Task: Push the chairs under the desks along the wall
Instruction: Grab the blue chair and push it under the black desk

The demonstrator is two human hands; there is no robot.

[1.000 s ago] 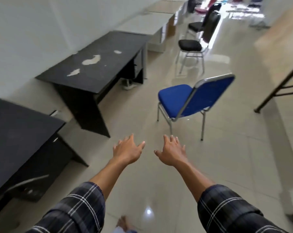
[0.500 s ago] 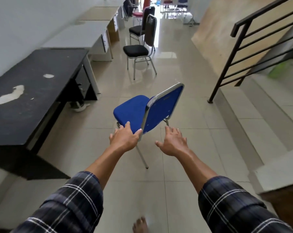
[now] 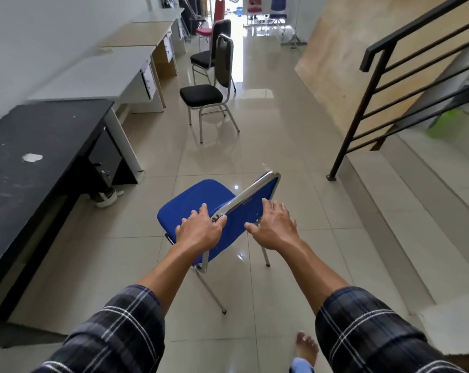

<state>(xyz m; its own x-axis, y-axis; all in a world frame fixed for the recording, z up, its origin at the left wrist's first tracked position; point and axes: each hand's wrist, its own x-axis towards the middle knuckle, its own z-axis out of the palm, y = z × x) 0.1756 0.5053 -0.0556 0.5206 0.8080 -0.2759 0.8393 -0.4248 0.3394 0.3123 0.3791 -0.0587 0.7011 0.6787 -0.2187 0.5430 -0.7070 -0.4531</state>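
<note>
- The blue chair [image 3: 201, 203] stood out on the tiled floor [image 3: 295, 162], well apart from the wall, its seat toward the black counter [image 3: 39, 146] on the left.
- Its chrome-edged backrest [image 3: 254, 200] ran diagonally and faced the person.
- The left hand [image 3: 199, 230] lay over the near end of the backrest's top rail, fingers [image 3: 201, 211] spread across the rail toward the seat, thumb at the chrome edge; it was touching the rail but not closed round it.
- The right hand [image 3: 275, 228] was open, fingers splayed, at the rear face of the backrest; I could not tell whether the palm pressed the fabric or hung just off it.
- Both forearms reached forward out of dark plaid sleeves [image 3: 114, 335].
- The black counter stood against the left wall, with pale chips in its top and a shoe [image 3: 106, 197] on the floor beneath it.
- Farther along the wall came a white counter [image 3: 93, 76], then a beige one [image 3: 144, 33].
- A black chair [image 3: 205, 98] stood in the aisle beside the white counter, not pushed under, with a second black chair [image 3: 209, 55] behind it.
- A black stair railing [image 3: 384, 84] rose on the right above pale steps [image 3: 416, 211].
- A bare foot [image 3: 306, 345] showed on the floor at the bottom edge.
</note>
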